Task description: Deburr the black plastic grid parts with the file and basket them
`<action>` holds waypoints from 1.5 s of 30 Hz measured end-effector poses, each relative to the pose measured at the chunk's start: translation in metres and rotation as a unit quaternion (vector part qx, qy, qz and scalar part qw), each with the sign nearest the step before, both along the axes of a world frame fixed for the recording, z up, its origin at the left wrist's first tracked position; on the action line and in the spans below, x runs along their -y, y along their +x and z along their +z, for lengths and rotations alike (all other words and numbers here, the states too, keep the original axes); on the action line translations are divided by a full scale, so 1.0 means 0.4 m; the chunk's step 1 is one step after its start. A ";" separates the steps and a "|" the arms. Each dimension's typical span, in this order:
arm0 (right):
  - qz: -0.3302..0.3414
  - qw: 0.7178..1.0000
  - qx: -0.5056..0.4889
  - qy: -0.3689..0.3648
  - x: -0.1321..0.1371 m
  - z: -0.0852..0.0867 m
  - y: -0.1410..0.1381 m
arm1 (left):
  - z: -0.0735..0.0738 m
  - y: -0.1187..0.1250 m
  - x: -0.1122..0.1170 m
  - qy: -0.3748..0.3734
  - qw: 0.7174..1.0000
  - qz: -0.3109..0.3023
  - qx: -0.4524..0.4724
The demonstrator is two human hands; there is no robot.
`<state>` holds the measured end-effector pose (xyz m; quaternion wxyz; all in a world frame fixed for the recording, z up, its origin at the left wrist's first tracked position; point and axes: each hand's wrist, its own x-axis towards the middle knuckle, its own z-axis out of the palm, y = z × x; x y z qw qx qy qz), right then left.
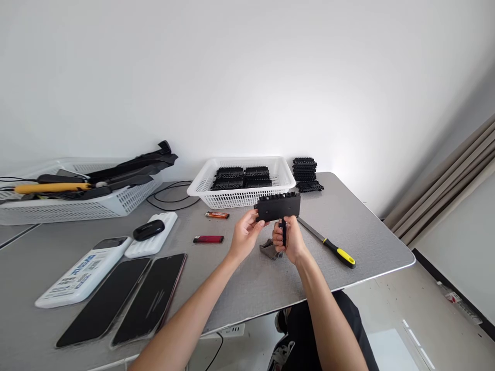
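Note:
A black plastic panel (277,208) with a toothed upper edge is held up over the table. My left hand (244,234) is closed on its lower left corner, thumb in front. My right hand (293,239) wraps round a slim upright black object (284,233) just below the panel; its kind is partly hidden by the fingers. Beneath my hands lies a crumpled grey cloth (269,249). To their right rests a file (328,246) with a long metal blade and a yellow and black handle.
A white basket (247,198) holds stacked black panels (243,178); another stack (304,172) stands beside it. Two lighters (217,215) lie left of my hands. Farther left are phones (149,299), power banks (83,272) and a tool-filled basket (135,198). The table's right edge is near the file.

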<state>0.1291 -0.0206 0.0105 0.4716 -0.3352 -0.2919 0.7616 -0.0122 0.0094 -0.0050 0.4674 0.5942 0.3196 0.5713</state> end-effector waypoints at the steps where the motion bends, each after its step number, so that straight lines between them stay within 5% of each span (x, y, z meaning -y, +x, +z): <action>1: -0.003 1.000 -0.001 0.001 -0.002 -0.001 0.007 | -0.001 -0.001 -0.002 -0.002 1.000 -0.001 0.003; 21: -0.083 0.996 0.027 -0.020 -0.008 0.000 0.046 | -0.002 -0.002 0.000 0.001 1.000 -0.012 -0.002; 31: -0.049 0.989 0.107 0.087 -0.007 -0.004 0.071 | -0.002 -0.011 -0.013 -0.012 0.999 0.027 0.021; 33: -0.116 0.955 0.244 0.122 -0.006 -0.016 0.090 | -0.008 -0.015 -0.020 -0.011 0.999 0.042 0.027; 35: -0.176 0.877 0.425 0.142 -0.006 -0.033 0.109 | -0.015 -0.019 -0.029 -0.009 0.998 0.055 0.032; 39: -0.165 0.723 0.659 0.124 -0.007 -0.072 0.123 | -0.032 -0.027 -0.046 0.002 0.997 0.072 0.034; 42: -0.154 0.662 0.724 0.120 -0.010 -0.092 0.112 | -0.042 -0.031 -0.057 0.010 0.996 0.085 0.036; 45: -0.158 0.635 0.745 0.131 -0.011 -0.103 0.101 | -0.047 -0.032 -0.065 0.020 0.995 0.090 0.036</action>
